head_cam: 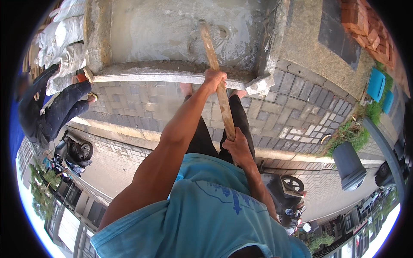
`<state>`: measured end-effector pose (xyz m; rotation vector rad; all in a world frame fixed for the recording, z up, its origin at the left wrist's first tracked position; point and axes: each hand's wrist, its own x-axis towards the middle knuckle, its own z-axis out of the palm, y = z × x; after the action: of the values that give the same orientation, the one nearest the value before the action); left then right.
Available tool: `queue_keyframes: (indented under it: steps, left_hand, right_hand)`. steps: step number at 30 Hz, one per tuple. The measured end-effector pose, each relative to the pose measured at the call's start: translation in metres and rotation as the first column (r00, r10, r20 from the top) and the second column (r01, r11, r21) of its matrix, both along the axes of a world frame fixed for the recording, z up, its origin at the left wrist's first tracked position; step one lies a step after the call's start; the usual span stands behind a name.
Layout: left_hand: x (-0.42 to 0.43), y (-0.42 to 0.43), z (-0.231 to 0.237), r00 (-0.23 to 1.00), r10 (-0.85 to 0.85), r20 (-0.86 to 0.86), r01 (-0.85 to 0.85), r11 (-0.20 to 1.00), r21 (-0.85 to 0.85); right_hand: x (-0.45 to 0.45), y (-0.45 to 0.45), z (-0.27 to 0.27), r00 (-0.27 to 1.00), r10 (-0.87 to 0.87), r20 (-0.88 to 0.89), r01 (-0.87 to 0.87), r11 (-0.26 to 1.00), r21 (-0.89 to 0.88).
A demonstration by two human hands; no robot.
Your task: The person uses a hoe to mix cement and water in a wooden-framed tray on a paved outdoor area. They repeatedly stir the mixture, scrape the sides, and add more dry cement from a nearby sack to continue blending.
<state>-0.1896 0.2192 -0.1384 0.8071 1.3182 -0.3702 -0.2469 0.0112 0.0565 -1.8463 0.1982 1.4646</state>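
My left hand [214, 80] grips the middle of a long wooden handle [211, 51]. Lower down, near my waist, my right hand [238, 146] is closed around the handle's near end. The far end dips into wet grey cement mix [155, 35], so the tool's head is hidden. This mix lies in a rectangular mixing trough [155, 75] with cement-crusted sides. A small round hollow [222, 31] shows in the mix just right of the handle. My bare feet stand on the pavers, close against the trough's near wall.
Full white sacks [67, 29] are piled at the left, near another person [45, 106] in dark clothes. Red bricks [367, 29] are stacked at the far right. Behind me, past the paving blocks [290, 106], motorcycles [284, 190] and a grey bin [348, 166] stand by the kerb.
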Motion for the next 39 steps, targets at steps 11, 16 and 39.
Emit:
queue_keyframes:
  steps: [11,16,39]
  left_hand:
    - [0.013,0.005,0.025,0.982,-0.143,0.124,0.159,0.979,-0.126]
    - [0.02,0.048,0.06,0.98,-0.174,0.092,0.191,0.956,-0.225]
    - [0.022,-0.025,0.084,0.803,0.565,0.191,-0.507,0.815,-0.28]
  right_hand:
    - [0.011,0.032,0.063,0.955,-0.194,-0.226,0.214,0.975,0.065]
    - [0.036,0.076,0.11,0.954,-0.167,-0.248,0.188,0.98,0.062]
    - [0.072,-0.109,-0.064,0.57,0.495,0.655,-0.429,0.86,-0.277]
